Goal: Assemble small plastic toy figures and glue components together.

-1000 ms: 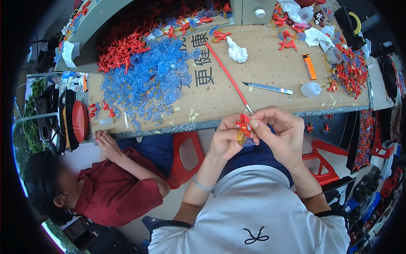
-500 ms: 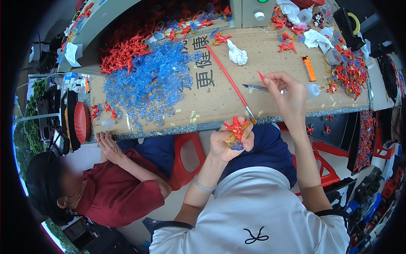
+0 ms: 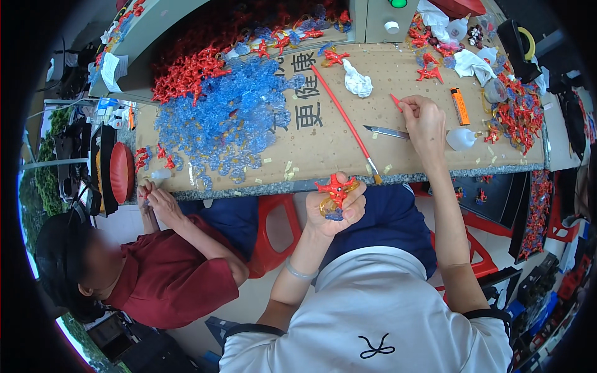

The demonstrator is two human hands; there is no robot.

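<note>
My left hand (image 3: 339, 208) is closed round a small plastic figure (image 3: 336, 191), red on top with clear yellow and blue parts below. It is held upright just off the table's front edge. Out over the table, my right hand (image 3: 426, 123) pinches a small pointed red piece (image 3: 396, 101) between thumb and fingertips; its exact kind I cannot make out. Beneath that hand lies a craft knife (image 3: 384, 131) with its blade pointing left. A long red-handled brush (image 3: 346, 118) slants across the cardboard between both hands, bristles toward me.
Clear blue parts (image 3: 230, 118) and red parts (image 3: 189, 74) are heaped at left. An orange lighter-like block (image 3: 459, 106), a white squeeze bottle (image 3: 461, 139) and a crumpled tissue (image 3: 357, 79) lie about. Finished-looking figures (image 3: 517, 118) pile up at right. A co-worker's hands (image 3: 160, 204) hold something red.
My right hand has moved farther over the table with the red piece. My left hand has shifted slightly left, turning the figure. The co-worker's hands have come together round something red.
</note>
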